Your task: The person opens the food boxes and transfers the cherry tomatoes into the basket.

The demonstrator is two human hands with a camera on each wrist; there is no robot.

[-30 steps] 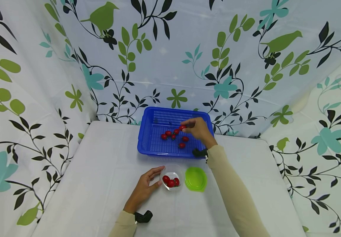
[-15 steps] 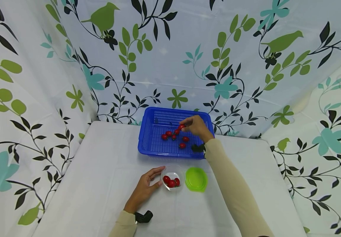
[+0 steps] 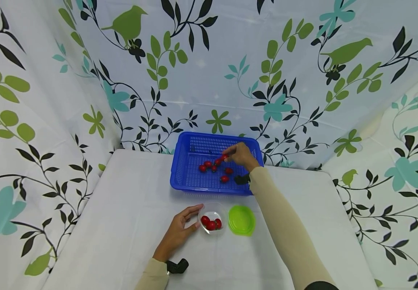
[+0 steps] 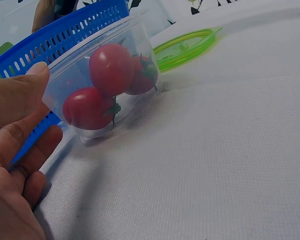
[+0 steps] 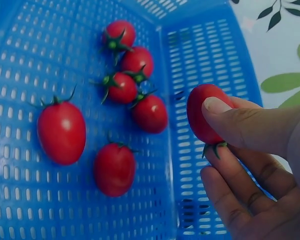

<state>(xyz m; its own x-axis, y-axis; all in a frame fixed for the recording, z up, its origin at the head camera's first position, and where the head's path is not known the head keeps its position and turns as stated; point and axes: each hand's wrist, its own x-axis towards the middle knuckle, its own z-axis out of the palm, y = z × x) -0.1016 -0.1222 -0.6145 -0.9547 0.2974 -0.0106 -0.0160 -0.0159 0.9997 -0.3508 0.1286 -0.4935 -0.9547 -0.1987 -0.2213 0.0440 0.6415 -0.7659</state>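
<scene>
Little shifts: the right fingers still pinch one tomato, the basket beneath them; the clear cup against the spread left fingers stays at three.

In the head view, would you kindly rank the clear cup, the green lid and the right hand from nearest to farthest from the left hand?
1. Clear cup, at the left hand.
2. Green lid, right of the cup.
3. Right hand, over the blue basket.
</scene>
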